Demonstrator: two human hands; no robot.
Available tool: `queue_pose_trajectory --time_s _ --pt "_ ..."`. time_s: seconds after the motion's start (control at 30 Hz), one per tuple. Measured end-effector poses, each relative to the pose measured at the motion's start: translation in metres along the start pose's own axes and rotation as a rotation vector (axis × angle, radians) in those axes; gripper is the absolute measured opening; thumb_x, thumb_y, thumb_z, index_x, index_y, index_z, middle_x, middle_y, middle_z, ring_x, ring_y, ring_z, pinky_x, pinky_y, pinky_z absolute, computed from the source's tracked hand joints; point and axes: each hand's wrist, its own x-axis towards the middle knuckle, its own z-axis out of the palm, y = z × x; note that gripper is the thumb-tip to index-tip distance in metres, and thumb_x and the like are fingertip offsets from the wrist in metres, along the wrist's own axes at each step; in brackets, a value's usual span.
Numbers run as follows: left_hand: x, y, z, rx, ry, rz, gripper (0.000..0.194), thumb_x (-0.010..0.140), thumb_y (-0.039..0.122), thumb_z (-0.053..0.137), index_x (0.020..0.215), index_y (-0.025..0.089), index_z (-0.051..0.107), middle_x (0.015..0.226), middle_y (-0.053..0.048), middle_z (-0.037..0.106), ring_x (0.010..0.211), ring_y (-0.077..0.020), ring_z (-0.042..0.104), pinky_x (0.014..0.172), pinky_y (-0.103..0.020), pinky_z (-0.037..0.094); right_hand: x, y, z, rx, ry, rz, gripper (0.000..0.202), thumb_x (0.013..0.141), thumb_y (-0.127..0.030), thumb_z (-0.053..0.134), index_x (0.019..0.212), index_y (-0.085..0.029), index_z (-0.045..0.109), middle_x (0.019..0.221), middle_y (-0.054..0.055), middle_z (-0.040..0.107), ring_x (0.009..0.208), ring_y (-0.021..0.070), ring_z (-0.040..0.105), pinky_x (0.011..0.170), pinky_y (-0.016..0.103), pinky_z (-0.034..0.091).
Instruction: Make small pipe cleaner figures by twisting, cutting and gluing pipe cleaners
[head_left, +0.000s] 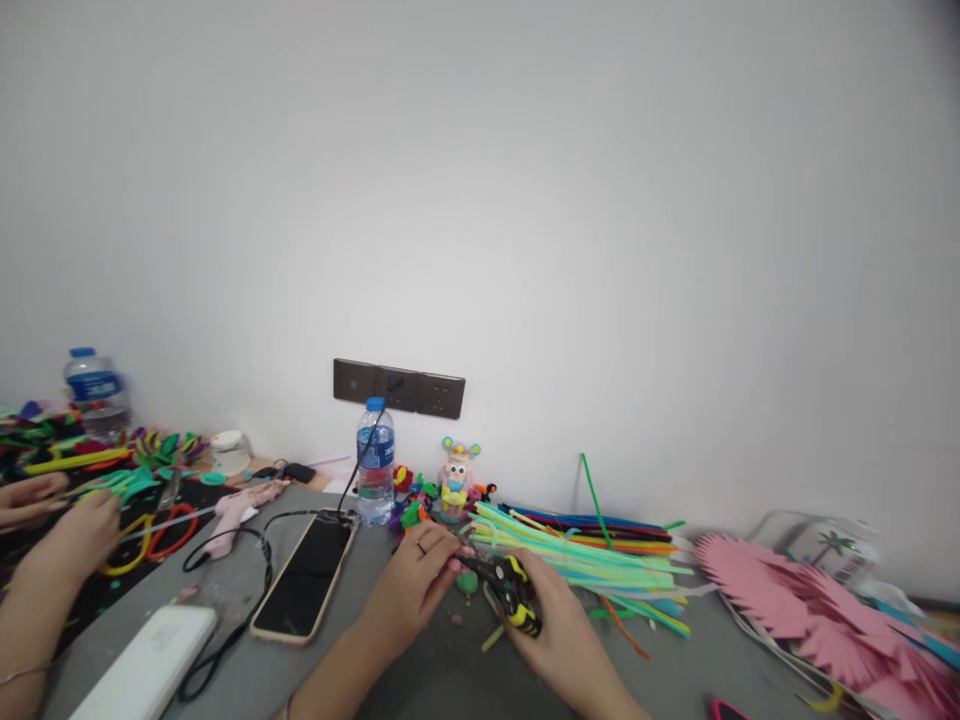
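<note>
The pliers are grasped by the right hand, the black-and-yellow handles wrapped in the palm and the nose pointed toward the left hand, above the bench. By the left fingers a small pink piece seems to be pinched at the pliers' tips; it is mostly hidden, and whether the jaws are closed on it cannot be told.

For good work here, the piece is best kept steady by the left fingers, with the fingertips held clear of the jaws and pressure applied gradually, since something so small could slip or be crushed.

Just beyond, a bundle of pipe cleaners is laid beside the right hand, and a toy is stood near the wall. A bottle and a phone are placed to the left, and pink paper is spread at the far right. At far left, a co-worker's hands are busied among craft pieces.
</note>
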Motion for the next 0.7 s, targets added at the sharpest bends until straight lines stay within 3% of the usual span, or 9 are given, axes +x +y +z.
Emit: queue_pose_trajectory --time_s 0.33,0.7 --pt "0.002 0.005 -0.005 -0.016 -0.002 -0.006 0.022 0.098 0.024 0.038 0.1 0.018 0.06 0.091 -0.008 0.064 0.089 -0.0202 0.056 0.08 -0.033 0.048 0.002 -0.005 -0.009 -0.036 -0.038 -0.014 0.056 0.067 -0.016 0.056 0.123 -0.023 0.054 0.121 0.011 0.065 0.111 0.0299 0.061 0.09 0.042 0.05" --pt "0.001 0.002 -0.004 -0.035 -0.06 -0.009 0.02 0.098 0.023 0.04 0.092 0.018 0.059 0.085 -0.006 0.063 0.086 -0.0186 0.053 0.079 -0.031 0.046 0.008 -0.01 -0.023 -0.129 -0.113 0.009 0.052 0.063 -0.016 0.053 0.114 -0.022 0.058 0.094 0.006 0.072 0.081 0.0257 0.067 0.067 0.031 0.05"
